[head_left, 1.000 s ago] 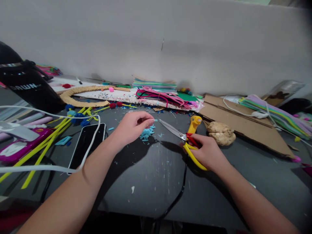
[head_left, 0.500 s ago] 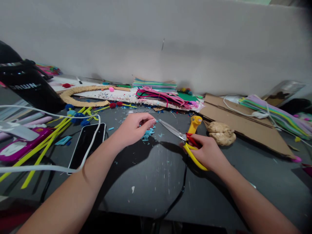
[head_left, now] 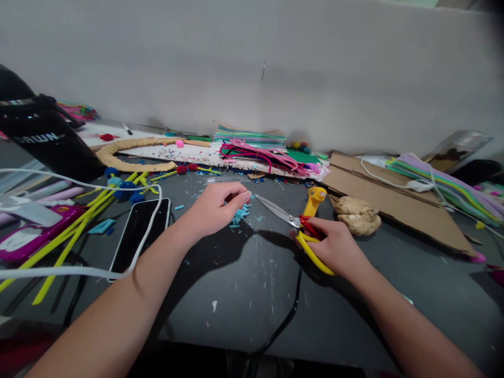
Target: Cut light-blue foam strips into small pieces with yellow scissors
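My left hand (head_left: 220, 207) is pinched at the middle of the grey table (head_left: 236, 304), its fingertips just left of the scissor tips; what it holds is too small to make out. Under and beside its fingers lies a small heap of light blue cut bits (head_left: 240, 214). My right hand (head_left: 340, 247) grips the red and yellow handles of the scissors (head_left: 277, 211). Their blades look closed and point up and left toward my left fingertips. Just behind my right hand stands a yellow glue gun (head_left: 315, 199), with a tan lumpy object (head_left: 357, 216) on its right.
A phone (head_left: 139, 236) and a white cable (head_left: 144, 239) lie by my left forearm, near yellow strips (head_left: 84, 228). A black bottle (head_left: 43, 136) stands far left. Pink pipe cleaners (head_left: 263, 155) lie at the back, cardboard (head_left: 389, 202) at the right. A black cord (head_left: 289, 317) runs toward the front edge.
Both hands are almost where they were. My left fingertips and the scissors have shifted very slightly to the left.
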{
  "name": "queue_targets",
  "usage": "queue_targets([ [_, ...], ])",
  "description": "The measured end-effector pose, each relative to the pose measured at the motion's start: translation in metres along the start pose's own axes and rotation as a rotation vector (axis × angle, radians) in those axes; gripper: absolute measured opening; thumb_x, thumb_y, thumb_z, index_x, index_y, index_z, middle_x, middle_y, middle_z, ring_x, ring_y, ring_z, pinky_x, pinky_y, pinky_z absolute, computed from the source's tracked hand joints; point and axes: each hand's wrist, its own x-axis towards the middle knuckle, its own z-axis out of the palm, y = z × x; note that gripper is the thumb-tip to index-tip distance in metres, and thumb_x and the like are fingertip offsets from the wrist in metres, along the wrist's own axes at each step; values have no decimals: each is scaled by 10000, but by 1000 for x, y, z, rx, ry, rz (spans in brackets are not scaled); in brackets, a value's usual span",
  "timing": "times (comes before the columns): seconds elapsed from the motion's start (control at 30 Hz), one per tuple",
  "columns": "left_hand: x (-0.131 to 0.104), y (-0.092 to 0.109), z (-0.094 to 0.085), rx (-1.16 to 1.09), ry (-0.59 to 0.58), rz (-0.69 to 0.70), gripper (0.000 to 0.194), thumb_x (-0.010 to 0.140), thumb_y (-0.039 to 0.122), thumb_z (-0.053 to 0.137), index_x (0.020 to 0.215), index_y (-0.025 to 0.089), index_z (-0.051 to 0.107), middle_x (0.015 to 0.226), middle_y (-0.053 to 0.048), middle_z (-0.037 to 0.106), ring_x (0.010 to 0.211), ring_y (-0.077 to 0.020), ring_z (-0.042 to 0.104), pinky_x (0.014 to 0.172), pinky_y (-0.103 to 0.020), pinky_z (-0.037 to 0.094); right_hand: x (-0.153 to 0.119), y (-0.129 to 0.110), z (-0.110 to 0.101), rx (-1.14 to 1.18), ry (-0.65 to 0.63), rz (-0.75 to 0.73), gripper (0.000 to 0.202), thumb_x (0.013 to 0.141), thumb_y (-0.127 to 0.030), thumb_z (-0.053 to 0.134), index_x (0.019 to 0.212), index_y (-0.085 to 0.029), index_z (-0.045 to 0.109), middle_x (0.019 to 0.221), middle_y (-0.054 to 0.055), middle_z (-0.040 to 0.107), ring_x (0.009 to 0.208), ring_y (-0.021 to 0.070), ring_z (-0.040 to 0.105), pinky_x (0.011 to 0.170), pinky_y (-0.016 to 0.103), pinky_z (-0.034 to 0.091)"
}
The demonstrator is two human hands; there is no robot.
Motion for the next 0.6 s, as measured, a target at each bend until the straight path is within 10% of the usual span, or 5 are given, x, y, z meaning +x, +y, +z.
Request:
queue_targets([
  [0.6,1,-1,1,16,9,33,281,943,348,495,788,149,619,682,4,561,622,-112,473,579,-244,354,-1,-6,-2,84,-39,46,300,745,-371,677,632,-183,472,608,-40,361,600,110,312,527,239,260],
])
